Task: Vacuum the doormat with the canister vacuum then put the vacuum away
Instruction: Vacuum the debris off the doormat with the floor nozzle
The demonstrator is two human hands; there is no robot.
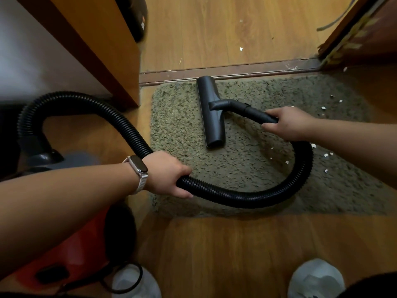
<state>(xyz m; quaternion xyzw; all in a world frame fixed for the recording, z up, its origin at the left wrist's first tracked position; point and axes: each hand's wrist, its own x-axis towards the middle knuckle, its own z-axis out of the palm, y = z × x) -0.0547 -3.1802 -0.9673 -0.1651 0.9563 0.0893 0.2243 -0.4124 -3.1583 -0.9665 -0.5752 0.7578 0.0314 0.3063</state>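
Observation:
A shaggy olive doormat (pixel 247 164) lies on the wooden floor before a door threshold. The black floor nozzle (pixel 211 117) rests flat on the mat's far left part. My right hand (pixel 289 123) grips the rigid tube just behind the nozzle. A black ribbed hose (pixel 253 196) loops from there across the mat to my left hand (pixel 169 174), which grips it near the mat's left edge. The hose then arcs left to the red canister vacuum (pixel 71 239), low at the left under my forearm. White paper scraps (pixel 326 154) dot the mat's right side.
A wooden cabinet (pixel 103 46) stands at the left, its corner close to the mat. The dark threshold strip (pixel 236 70) runs behind the mat, with an open door (pixel 365 33) at upper right. More scraps lie on the floor beyond. My shoes (pixel 318 278) show at the bottom.

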